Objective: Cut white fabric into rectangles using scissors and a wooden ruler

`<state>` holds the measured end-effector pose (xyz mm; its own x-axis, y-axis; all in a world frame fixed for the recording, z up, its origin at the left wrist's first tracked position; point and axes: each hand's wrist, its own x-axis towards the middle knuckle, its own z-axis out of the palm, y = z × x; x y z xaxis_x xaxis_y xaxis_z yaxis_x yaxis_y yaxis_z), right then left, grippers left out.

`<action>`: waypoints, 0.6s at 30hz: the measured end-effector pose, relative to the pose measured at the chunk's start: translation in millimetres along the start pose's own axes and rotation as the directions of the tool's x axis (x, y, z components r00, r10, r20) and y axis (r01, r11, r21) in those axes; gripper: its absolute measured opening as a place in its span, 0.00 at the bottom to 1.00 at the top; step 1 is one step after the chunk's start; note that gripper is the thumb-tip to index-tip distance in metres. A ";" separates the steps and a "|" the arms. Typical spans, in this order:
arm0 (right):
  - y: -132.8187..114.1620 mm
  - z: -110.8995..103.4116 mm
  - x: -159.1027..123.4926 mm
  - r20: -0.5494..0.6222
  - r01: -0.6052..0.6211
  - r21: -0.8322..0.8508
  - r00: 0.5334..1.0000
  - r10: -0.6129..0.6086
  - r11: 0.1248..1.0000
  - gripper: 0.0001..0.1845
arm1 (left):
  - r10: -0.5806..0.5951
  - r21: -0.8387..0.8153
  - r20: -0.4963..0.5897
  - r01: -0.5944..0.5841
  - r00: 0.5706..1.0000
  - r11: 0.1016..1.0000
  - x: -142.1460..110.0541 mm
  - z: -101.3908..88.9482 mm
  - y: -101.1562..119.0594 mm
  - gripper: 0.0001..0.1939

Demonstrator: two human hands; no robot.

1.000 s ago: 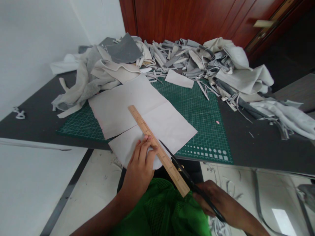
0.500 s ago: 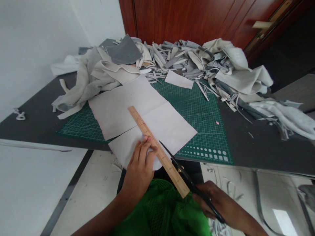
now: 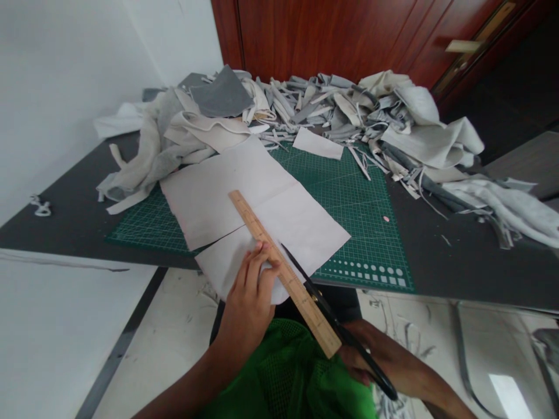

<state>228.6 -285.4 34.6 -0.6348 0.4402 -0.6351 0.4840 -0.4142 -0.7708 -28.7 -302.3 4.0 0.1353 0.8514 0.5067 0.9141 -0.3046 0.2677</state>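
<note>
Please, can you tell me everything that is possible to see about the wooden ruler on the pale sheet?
The wooden ruler is a long, flat, straight strip of light-coloured wood with fine dark scale marks; its numbers are too small to read. It lies slanted across the pale sheet, and its near end extends past the sheet toward the green mesh garment. The left hand rests against its left edge, while the blade of the black scissors, held in the right hand, runs along its right edge.

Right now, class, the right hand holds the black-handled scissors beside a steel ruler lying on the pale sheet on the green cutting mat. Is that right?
Not quite: the head view shows a wooden ruler, not a steel one. The right hand holds the black-handled scissors beside it, on the pale sheet on the green cutting mat.
</note>
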 end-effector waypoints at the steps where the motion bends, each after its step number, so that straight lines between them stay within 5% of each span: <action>1: -1.4 -0.4 2.4 0.008 0.010 0.018 1.000 -0.010 1.000 0.24 | -0.001 0.000 -0.004 0.001 1.000 1.000 0.2 -0.3 0.2 0.23; 18: -17.6 -4.1 24.9 0.026 0.065 -0.010 0.998 -0.065 0.998 0.30 | 0.001 -0.029 -0.054 -0.003 0.999 1.000 -1.0 0.4 -1.3 0.23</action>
<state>206.8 -263.9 32.2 -0.6801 0.4457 -0.5821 0.4472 -0.3769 -0.8111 -29.8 -302.6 2.8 0.1154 0.8266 0.5508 0.9023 -0.3191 0.2899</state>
